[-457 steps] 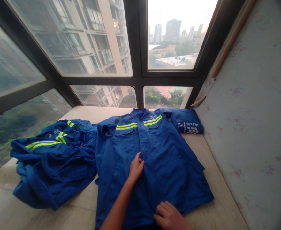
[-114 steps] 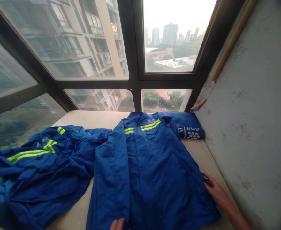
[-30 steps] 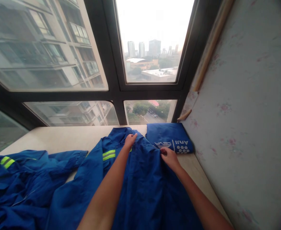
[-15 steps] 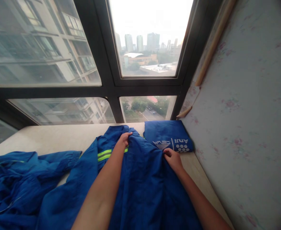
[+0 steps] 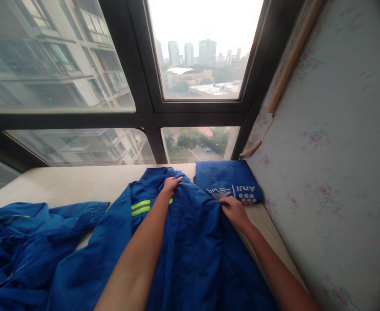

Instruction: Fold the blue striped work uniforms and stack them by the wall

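A blue work jacket with a yellow-green reflective stripe lies spread over the pale sill, its collar end toward the window. My left hand pinches the jacket's cloth near the collar, fingers closed. At the jacket's right shoulder edge, my right hand grips the fabric between thumb and fingers. Just beyond that hand lies a folded blue garment with white "CEVA | Anji" lettering, upside down to me. My left forearm covers part of the jacket's front and stripe.
Another blue garment with a reflective stripe lies crumpled at the left. Dark window frames rise behind the pale sill. A flower-patterned wall with peeling paper bounds the right side.
Both hands keep nearly the same places on the jacket. My left hand has shifted slightly right, and the right hand's fingers have closed more on the cloth. The view has tilted slightly.
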Tool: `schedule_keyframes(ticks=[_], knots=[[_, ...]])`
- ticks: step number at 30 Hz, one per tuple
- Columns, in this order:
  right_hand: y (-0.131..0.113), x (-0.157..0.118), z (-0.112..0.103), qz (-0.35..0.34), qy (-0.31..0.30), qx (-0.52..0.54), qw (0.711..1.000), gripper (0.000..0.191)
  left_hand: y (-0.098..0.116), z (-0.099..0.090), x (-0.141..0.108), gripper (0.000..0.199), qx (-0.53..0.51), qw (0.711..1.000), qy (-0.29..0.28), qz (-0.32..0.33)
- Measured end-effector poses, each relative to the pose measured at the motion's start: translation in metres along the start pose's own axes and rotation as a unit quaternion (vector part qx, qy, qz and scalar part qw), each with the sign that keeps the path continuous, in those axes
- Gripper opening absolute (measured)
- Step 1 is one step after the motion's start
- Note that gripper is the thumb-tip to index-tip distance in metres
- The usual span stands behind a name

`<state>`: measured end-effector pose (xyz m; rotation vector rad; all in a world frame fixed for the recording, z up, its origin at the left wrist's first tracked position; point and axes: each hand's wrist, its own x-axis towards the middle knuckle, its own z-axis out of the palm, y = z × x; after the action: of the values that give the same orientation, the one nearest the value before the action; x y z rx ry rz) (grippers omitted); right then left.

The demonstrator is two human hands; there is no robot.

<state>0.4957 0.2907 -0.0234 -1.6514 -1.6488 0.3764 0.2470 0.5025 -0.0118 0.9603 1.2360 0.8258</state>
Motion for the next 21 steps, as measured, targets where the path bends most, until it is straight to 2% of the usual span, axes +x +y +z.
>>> schedule_keyframes(ticks=[5, 9, 13, 17, 21], knots=[[0.003, 0.0, 0.004, 0.004, 0.035, -0.038, 0.999, 0.016, 0.0, 0.0, -0.001, 0.033, 0.026, 0.998, 0.007, -0.06], [-0.001, -0.004, 0.007, -0.025, 0.015, -0.022, 0.999, 0.019, 0.0, 0.003, -0.004, 0.032, 0.036, 0.996, -0.001, -0.081], [-0.004, -0.003, 0.0, -0.059, -0.008, 0.024, 0.998, 0.017, 0.001, 0.004, -0.004, 0.034, 0.039, 0.995, -0.009, -0.091], [0.0, 0.0, -0.003, -0.009, 0.038, 0.071, 0.997, 0.008, 0.002, 0.003, -0.002, 0.034, 0.035, 0.995, -0.013, -0.089], [0.004, -0.001, 0.002, 0.041, 0.071, 0.075, 0.994, 0.007, 0.0, 0.002, -0.001, 0.034, 0.032, 0.996, -0.011, -0.08]])
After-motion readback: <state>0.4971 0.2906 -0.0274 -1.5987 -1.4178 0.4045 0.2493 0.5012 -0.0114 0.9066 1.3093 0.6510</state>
